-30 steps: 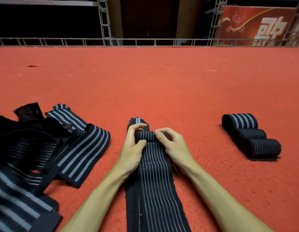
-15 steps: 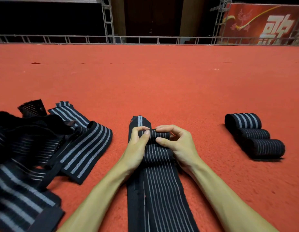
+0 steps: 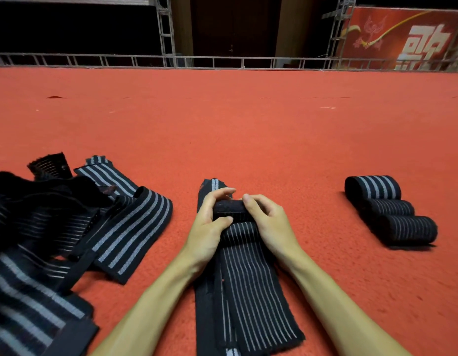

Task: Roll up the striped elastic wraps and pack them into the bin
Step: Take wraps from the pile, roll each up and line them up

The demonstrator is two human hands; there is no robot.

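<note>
Both hands are together on the wrap laid out in front of me. My left hand curls over the left end of the small roll begun at the wrap's far end, with the thumb tucked against its near side. My right hand grips the right end, fingertips on top. The two hands almost meet across the roll, and neither sits nearer to it than the other.

The roll's axis runs left to right. The flat length not yet rolled runs straight from it toward me, between my forearms, to the near edge of view. So the roll has to travel toward me along the strip's long axis. I judge both hands must turn evenly, or it will wind up crooked.

A short striped tab sticks out on the far side of the hands. I cannot tell whether it belongs to this wrap or to one underneath.

Three finished rolls lie touching one another well off to the right on the red carpet. A heap of loose wraps lies to the left. No bin is in view.
</note>
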